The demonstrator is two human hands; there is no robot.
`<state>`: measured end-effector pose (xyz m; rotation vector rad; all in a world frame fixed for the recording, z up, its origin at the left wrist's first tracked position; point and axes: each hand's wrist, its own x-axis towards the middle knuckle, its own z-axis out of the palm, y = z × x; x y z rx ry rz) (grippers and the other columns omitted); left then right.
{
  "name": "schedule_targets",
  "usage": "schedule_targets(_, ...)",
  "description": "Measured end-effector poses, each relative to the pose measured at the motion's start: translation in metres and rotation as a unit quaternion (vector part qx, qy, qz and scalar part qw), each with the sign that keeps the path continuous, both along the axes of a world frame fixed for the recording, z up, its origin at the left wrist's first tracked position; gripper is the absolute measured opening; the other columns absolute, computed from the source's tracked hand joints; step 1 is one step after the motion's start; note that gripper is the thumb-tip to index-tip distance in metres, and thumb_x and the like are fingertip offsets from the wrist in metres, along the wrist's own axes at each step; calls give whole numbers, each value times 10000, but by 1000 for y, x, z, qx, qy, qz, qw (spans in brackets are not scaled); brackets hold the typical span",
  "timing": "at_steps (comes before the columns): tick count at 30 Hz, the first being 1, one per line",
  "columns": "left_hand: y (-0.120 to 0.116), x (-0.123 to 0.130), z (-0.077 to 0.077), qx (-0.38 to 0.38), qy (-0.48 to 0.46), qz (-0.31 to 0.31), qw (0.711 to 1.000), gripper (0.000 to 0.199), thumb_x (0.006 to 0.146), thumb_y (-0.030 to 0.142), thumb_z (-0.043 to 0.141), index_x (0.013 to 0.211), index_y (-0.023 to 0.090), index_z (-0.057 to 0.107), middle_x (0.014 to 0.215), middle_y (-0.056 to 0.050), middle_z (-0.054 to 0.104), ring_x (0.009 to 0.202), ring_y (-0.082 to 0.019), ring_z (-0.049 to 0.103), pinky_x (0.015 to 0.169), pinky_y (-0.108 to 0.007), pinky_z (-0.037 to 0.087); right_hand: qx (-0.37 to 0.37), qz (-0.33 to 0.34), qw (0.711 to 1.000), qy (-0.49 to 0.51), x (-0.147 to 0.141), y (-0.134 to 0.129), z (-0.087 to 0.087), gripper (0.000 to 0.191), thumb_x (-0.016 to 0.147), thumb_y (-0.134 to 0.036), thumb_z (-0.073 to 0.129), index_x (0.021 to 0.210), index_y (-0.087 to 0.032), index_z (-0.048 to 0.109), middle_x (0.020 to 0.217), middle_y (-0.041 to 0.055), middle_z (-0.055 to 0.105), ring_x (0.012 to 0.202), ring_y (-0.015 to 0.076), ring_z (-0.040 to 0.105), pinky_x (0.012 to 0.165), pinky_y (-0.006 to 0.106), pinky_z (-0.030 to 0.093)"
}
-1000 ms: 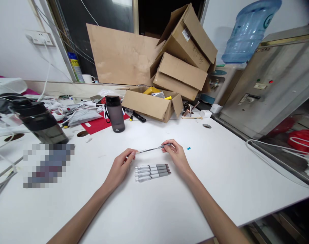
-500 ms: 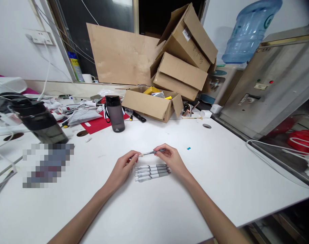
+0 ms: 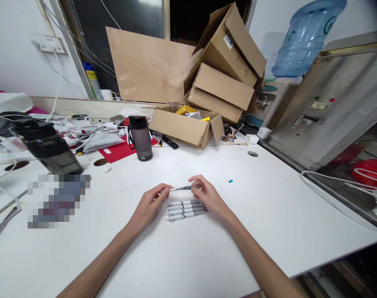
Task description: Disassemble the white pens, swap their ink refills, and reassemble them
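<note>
Between my hands a slim pen [image 3: 177, 188] is held level, its thin light shaft showing on the left and a dark grey grip on the right. My left hand [image 3: 151, 203] is closed on the pen's left end, thumb pressed against the fingers. At the grip end, my right hand [image 3: 208, 194] has its index finger lifted and arched, while the thumb and the other fingers stay around the grip. Just below lies a row of several clear-and-white pens [image 3: 184, 210] with grey grips, side by side on the white table [image 3: 176, 256]. My right hand hides their right tips.
A dark water bottle [image 3: 141, 140] stands behind the hands, with a larger bottle [image 3: 52, 145] to the left. Farther back are an open cardboard box [image 3: 179, 126], a remote control [image 3: 170, 142] and tangled cables. A small blue scrap [image 3: 230, 181] lies right of my right hand.
My right index finger has lifted off the pen, and the right fingers have shifted slightly right along the grip. My left hand keeps its hold. The row of pens is unchanged.
</note>
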<state>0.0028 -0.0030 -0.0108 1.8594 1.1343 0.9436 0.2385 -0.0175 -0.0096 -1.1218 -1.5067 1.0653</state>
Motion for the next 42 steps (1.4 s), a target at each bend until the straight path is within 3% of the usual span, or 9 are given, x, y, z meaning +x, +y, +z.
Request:
schedule_targets(6,0,0,0,1,-5,-6,1000,370,1012,490,465,1031,213,708,801,2,587,771,-184,520,717,-266,383,-36,14,999,-10,2,-2,5,260,971,-428,490,1038,-224,638,588,-71,399,530,120,338,530,253,259)
schedule_targets(10,-2,1,0,-1,-5,-3,1000,355,1011,478,470,1035,219,712,799,5,595,774,-182,524,719,-263,386,8,7,1000,-4,2,-1,6,200,895,-309,576,1064,-221,638,737,-37,506,636,126,441,604,254,328)
schedule_targets(14,-3,1,1,-5,4,-6,1000,359,1016,480,462,1048,220,708,832,-1,623,787,-186,531,736,-270,390,-31,22,999,-6,3,-1,6,237,964,-389,489,1060,-226,632,624,-64,422,546,122,347,549,259,269)
schedule_targets(19,-3,2,2,-2,9,-5,1000,389,1017,502,445,1048,213,704,814,-3,605,782,-192,532,736,-277,398,6,19,1000,-8,3,-3,7,209,921,-343,575,1080,-220,634,716,-43,484,641,127,426,606,252,318)
schedule_targets(23,-4,2,3,1,15,-10,1000,402,1021,504,430,1047,208,700,840,-11,622,803,-201,540,751,-280,406,-40,33,999,-12,3,-5,9,286,982,-437,478,1090,-218,626,621,-64,417,551,122,343,538,251,259)
schedule_targets(27,-5,4,5,1,13,-12,1000,388,1020,496,437,1030,210,700,817,-5,612,789,-199,537,739,-274,401,-7,40,999,-14,2,-5,10,267,940,-406,564,1126,-226,632,753,-29,516,637,129,435,578,249,310)
schedule_targets(31,-4,4,4,6,11,-12,1000,384,1017,485,447,1009,207,713,812,-3,624,779,-197,544,730,-268,403,-43,49,998,-5,2,-5,10,315,983,-463,481,1114,-214,623,638,-54,443,571,129,376,553,252,281)
schedule_targets(36,-4,4,3,0,10,-10,1000,368,1022,478,454,1010,213,709,802,7,612,778,-185,537,732,-262,394,-8,40,999,-7,3,-3,9,244,940,-398,575,1095,-220,635,743,-33,510,644,128,435,594,248,321)
schedule_targets(42,-4,4,3,-4,12,-16,1000,373,1025,483,448,1018,214,706,815,8,614,785,-185,539,739,-264,389,-43,47,998,-12,3,-4,8,287,988,-446,475,1047,-216,634,656,-50,452,559,118,356,531,246,260)
